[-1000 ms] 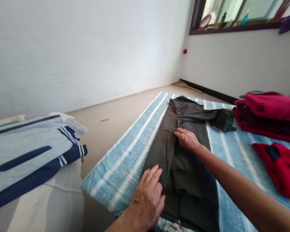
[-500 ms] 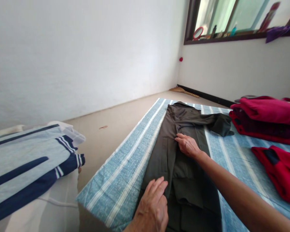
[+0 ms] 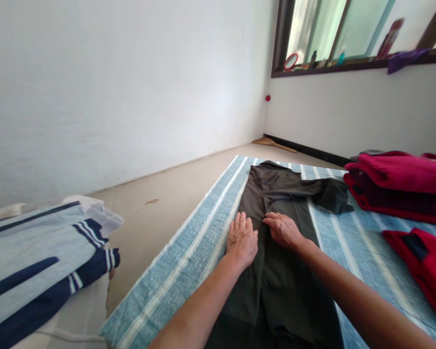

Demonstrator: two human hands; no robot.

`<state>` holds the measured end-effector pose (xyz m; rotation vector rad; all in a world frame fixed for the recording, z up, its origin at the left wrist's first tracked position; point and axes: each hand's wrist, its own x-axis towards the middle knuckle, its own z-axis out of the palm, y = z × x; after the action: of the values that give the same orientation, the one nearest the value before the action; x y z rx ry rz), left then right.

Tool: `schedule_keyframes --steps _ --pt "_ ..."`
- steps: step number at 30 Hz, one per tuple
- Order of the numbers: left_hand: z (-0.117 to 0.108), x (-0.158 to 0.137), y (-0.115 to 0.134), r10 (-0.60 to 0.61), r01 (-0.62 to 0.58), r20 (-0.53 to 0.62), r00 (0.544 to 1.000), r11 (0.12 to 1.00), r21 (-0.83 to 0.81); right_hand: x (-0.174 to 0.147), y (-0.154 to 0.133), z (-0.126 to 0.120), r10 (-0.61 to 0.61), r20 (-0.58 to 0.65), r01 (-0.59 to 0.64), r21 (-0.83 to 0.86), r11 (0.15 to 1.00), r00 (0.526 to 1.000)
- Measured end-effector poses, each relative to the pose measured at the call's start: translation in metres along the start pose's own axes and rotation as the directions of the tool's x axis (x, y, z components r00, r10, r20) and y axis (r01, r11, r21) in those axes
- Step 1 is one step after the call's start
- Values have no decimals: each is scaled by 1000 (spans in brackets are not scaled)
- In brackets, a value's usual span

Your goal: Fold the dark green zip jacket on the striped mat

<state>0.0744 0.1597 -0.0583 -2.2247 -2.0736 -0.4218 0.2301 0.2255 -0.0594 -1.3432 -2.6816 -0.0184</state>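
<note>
A long dark olive coat (image 3: pixel 283 286) lies lengthwise, its collar at the far end. One side is folded inward over the body, and a sleeve (image 3: pixel 325 194) sticks out to the right. My left hand (image 3: pixel 242 238) rests flat on the coat's left part, fingers stretched out and holding nothing. Just right of it, my right hand (image 3: pixel 284 230) pinches the edge of the folded-over layer between thumb and fingers. The coat's near end runs out of the bottom of the view.
Beneath the coat is a blue-and-white striped sheet (image 3: pixel 181 271). Folded red and maroon clothes (image 3: pixel 403 174) are stacked at the right, a red garment (image 3: pixel 425 261) nearer. A light grey jacket with navy sleeves (image 3: pixel 32 257) lies at the left. Farther back are a white wall and a window (image 3: pixel 356 34).
My left hand has slid forward along the coat, from near its lower part up beside my right hand. My right hand keeps its place at the edge. The view has tilted slightly.
</note>
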Motion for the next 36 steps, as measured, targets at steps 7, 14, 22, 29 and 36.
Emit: schedule_keyframes --steps 7,14,22,29,36 --pt "30 -4 -8 7 -7 -18 1000 999 50 42 24 -7 270 -86 -277 -83 957 959" --pt "26 -4 -9 18 -16 -44 999 999 45 77 40 -15 206 -27 -208 -157 966 978" --pt "24 -1 -9 32 -32 17 999 999 23 72 54 -14 211 -7 -209 -162 964 978" --pt "6 -13 -7 45 -43 136 990 999 -20 53 15 -9 50 -74 -54 -59 997 996" --pt "4 -29 -11 109 -97 210 972 993 -67 41 8 20 68 -26 -66 66 996 997"
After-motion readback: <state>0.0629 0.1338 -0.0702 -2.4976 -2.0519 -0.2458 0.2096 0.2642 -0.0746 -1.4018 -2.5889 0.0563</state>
